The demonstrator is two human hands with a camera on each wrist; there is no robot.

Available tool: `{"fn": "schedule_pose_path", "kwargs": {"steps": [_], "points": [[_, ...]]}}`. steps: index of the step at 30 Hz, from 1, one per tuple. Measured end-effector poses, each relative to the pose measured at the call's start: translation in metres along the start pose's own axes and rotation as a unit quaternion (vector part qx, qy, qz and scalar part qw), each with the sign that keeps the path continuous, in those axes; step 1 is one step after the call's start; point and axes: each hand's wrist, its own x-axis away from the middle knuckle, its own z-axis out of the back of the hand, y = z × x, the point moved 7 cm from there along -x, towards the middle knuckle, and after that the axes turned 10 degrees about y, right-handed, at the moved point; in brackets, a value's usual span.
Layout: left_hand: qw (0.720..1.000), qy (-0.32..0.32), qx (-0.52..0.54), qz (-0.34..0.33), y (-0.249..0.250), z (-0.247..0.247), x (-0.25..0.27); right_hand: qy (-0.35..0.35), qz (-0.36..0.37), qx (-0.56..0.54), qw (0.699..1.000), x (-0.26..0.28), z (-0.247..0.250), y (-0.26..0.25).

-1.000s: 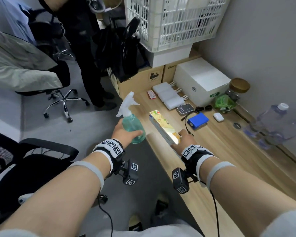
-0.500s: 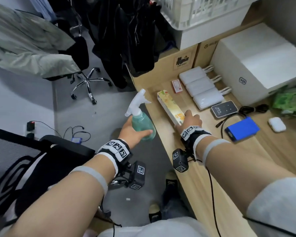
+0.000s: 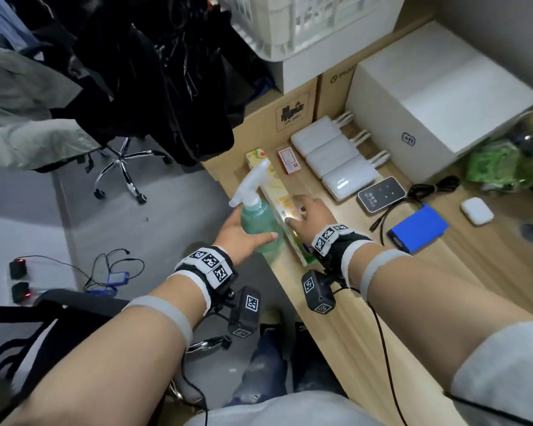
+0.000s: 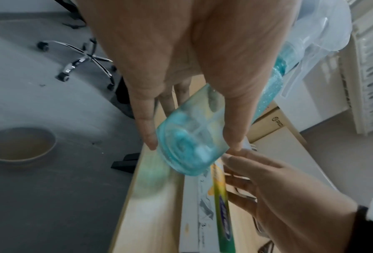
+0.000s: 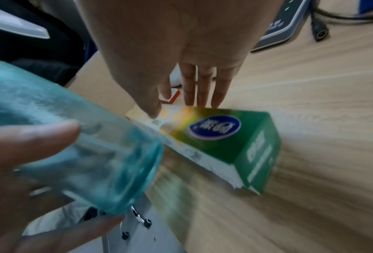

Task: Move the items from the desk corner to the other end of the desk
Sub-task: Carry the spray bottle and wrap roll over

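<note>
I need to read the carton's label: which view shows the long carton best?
Right wrist: the carton fills the frame, its green end and blue logo visible. Head shows it partly behind the spray bottle; left wrist shows only a blurred edge.

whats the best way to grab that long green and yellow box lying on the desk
Probably around the middle of the box, coming down from above, thumb on one long side and fingers on the other. It lies flat and is narrow, so one hand spans it; the right hand is open above it.

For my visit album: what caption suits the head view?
Left hand holds a teal spray bottle while the right hand rests open over a long box on the desk.
</note>
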Motion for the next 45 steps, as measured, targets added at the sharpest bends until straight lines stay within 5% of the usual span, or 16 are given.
{"fn": "schedule_pose_path", "kwargs": {"steps": [4,6,9,15,18,22,33,45], "points": [[0.997,-0.057,-0.007,-0.042,0.026,-0.024,-0.005,0.051,-0.039,-0.149,0.987,0.021,0.043,-0.006],[0.993,-0.09,-0.017,-0.077,0.044,-0.037,-0.004,-0.001,-0.045,-0.243,0.969,0.032,0.054,-0.017],[0.979,-0.131,-0.071,-0.137,0.068,-0.059,0.0,-0.057,-0.043,-0.221,0.973,0.043,0.068,-0.025],[0.961,-0.172,-0.146,-0.161,0.07,-0.09,-0.002,0.105,-0.049,-0.184,0.976,0.056,0.113,-0.001],[0.909,-0.191,-0.306,-0.211,0.057,-0.105,-0.005,0.185,-0.101,-0.238,0.948,0.061,0.132,0.028],[0.848,-0.202,-0.438,-0.221,0.035,-0.11,-0.003,0.234,-0.117,-0.163,0.951,0.053,0.138,0.055],[0.879,-0.16,-0.39,-0.221,0.01,-0.077,-0.024,0.089,-0.057,0.025,0.994,-0.014,0.079,0.005],[0.873,-0.097,-0.437,-0.195,0.008,-0.07,-0.035,0.128,-0.083,-0.012,0.988,-0.005,0.07,0.009]]}}
